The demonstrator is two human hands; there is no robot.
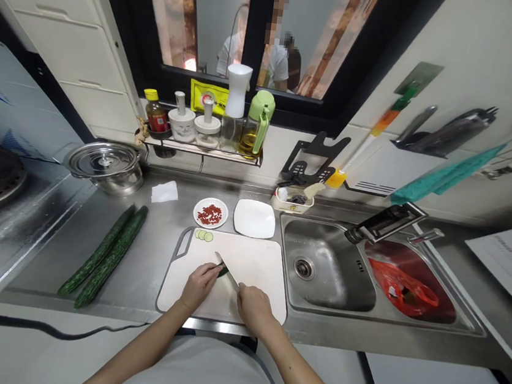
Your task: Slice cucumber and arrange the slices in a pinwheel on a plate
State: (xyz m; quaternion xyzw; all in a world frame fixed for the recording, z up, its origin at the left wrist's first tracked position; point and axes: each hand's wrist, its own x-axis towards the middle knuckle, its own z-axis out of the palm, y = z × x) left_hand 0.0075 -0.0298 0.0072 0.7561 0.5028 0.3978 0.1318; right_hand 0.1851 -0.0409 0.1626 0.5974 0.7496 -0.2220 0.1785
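Observation:
My right hand (253, 307) is closed round the handle of a kitchen knife (229, 275), its blade slanting up and left over the white cutting board (248, 256). A small dark green cucumber piece (223, 271) lies by the blade, partly hidden. The fingers of my left hand (200, 282) are bent together and closed on this piece, right beside the knife. Several thin pale cucumber slices (203, 235) lie in a row at the board's upper left. Two whole cucumbers (107, 258) rest side by side on the counter to the left.
Behind the board stand a plate of small red berries (208, 226) and a white square plate (255, 219). A steel pot (124, 178) and white tissue (165, 192) are at left. A sink (332, 293) adjoins the right, with a red bag (404, 293) in its second basin.

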